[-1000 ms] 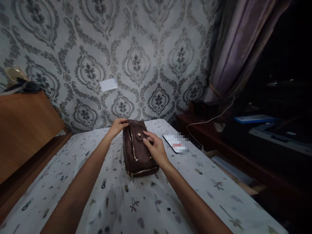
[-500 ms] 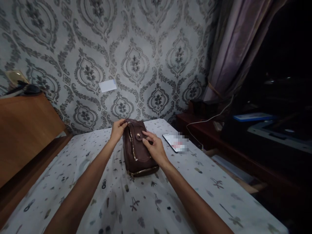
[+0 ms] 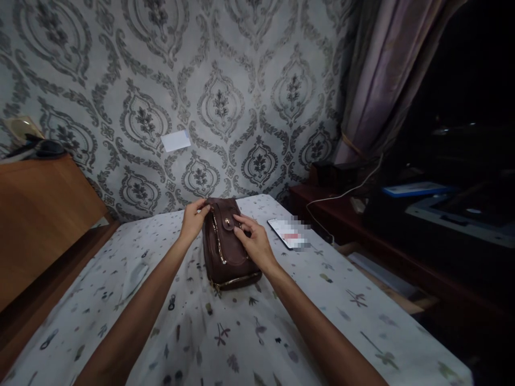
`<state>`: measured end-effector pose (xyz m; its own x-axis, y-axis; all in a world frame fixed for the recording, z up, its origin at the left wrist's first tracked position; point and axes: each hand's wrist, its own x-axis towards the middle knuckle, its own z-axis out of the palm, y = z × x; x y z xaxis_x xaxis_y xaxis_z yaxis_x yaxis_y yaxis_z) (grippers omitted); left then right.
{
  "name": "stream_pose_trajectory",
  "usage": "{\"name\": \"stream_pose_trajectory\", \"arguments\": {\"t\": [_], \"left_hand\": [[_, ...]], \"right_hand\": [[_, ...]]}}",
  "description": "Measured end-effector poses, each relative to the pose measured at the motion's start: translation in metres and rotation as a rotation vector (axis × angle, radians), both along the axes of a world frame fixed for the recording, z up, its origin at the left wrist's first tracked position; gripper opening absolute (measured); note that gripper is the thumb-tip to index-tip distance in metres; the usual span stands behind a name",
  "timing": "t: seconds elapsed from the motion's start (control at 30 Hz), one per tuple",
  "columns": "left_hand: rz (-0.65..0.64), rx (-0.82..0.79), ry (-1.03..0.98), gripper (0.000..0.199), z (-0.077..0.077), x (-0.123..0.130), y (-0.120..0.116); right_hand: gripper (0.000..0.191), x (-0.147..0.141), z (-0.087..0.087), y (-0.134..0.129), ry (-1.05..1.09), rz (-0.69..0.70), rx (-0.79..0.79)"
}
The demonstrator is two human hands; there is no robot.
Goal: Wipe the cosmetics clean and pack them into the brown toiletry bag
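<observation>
A brown leather bag (image 3: 229, 244) with gold zips and a buckled tab (image 3: 228, 222) lies on the patterned bedsheet. My left hand (image 3: 195, 217) is closed at its upper left corner, thumb and fingers pinching the edge near the top of a zip. The exact piece between those fingertips is too small to make out. On the bag's right side rests my right hand (image 3: 256, 241). Its thumb and forefinger are apart, with the tips touching the front beside the tab. Part of the bag's right edge is hidden under this hand.
To the right of the bag lies a phone (image 3: 286, 234), its screen lit and partly blurred. A wooden headboard (image 3: 44, 214) stands at the left. A dark red cabinet (image 3: 301, 195) with a white cable (image 3: 341, 199) borders the bed's right edge. Patterned wallpaper covers the wall behind.
The view has shifted very slightly. Both hands keep their places on the bag, and the bag's top edge looks a little flatter.
</observation>
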<state>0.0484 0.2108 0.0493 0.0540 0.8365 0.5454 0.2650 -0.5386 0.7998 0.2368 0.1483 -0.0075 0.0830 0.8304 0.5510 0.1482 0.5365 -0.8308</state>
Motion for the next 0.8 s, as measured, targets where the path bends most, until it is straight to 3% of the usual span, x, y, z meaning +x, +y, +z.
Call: {"name": "stream_pose_trajectory", "arguments": {"t": [0.5,0.67,0.8], "left_hand": [[-0.029,0.006,0.175,0.022,0.010,0.001,-0.027],[-0.030,0.027,0.317,0.022,0.029,0.015,-0.014],[-0.121,-0.006,0.406,0.027,0.041,0.039,0.003]], "right_hand": [[0.040,0.000,-0.002,0.001,0.016,0.013,-0.007],[0.041,-0.003,-0.001,-0.002,0.039,-0.006,-0.024],[0.037,-0.005,0.000,-0.012,0.054,-0.062,-0.028]]}}
